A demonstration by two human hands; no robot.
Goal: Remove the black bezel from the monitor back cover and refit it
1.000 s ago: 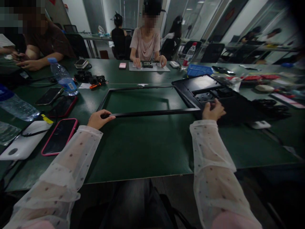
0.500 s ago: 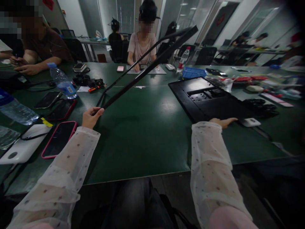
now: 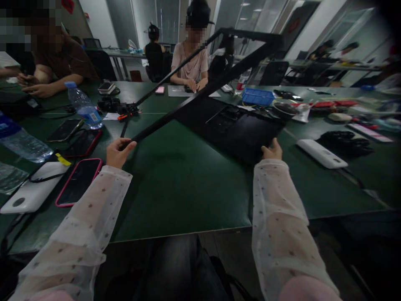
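Note:
My left hand [image 3: 117, 151] is closed on the near corner of a thin black rectangular frame [image 3: 203, 85]. The frame is tilted up on its left edge, with its far side raised high over the table. My right hand [image 3: 272, 151] grips the near edge of a black flat back panel [image 3: 238, 129] that lies on the green table [image 3: 188, 184], turned at an angle under the raised frame. Both forearms wear sheer white spotted sleeves.
Left of me lie a pink-cased phone [image 3: 78, 182], a white power bank [image 3: 31, 190], two dark phones and water bottles [image 3: 83, 106]. A white remote-like device [image 3: 321, 153] and a blue tray [image 3: 258, 97] sit to the right. Other people sit across the table and at far left.
The frame went from lying flat to tilted high on its left edge. My right hand let go of it, took the black panel's edge and slid the panel left toward the middle.

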